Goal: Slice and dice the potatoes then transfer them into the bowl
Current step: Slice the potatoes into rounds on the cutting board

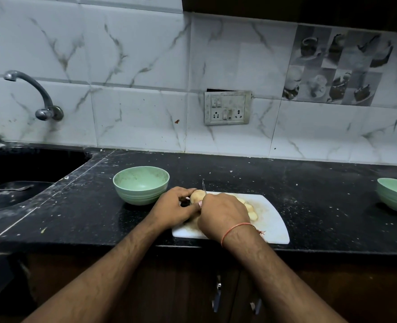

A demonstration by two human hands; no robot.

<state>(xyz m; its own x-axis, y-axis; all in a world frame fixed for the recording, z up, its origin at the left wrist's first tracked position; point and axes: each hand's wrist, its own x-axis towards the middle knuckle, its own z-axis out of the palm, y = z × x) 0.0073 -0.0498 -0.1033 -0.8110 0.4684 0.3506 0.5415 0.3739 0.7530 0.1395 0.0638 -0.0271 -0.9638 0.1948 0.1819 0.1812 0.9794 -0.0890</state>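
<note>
A peeled pale potato (196, 196) lies on the white cutting board (272, 220) on the black counter. My left hand (175, 207) curls its fingers round the potato's left side and holds it down. My right hand (223, 214) grips a knife (203, 186); its thin blade points away from me and stands against the potato's right side. Several cut potato slices (250, 209) lie on the board just right of my right hand, partly hidden by it. An empty green bowl (141, 184) stands left of the board, close to my left hand.
A second green bowl (396, 194) sits at the counter's far right edge. A dark sink (18, 180) with a wall tap (33, 94) lies to the left. A socket plate (227, 107) is on the tiled wall behind. Cabinet door handles (217, 297) show below the counter.
</note>
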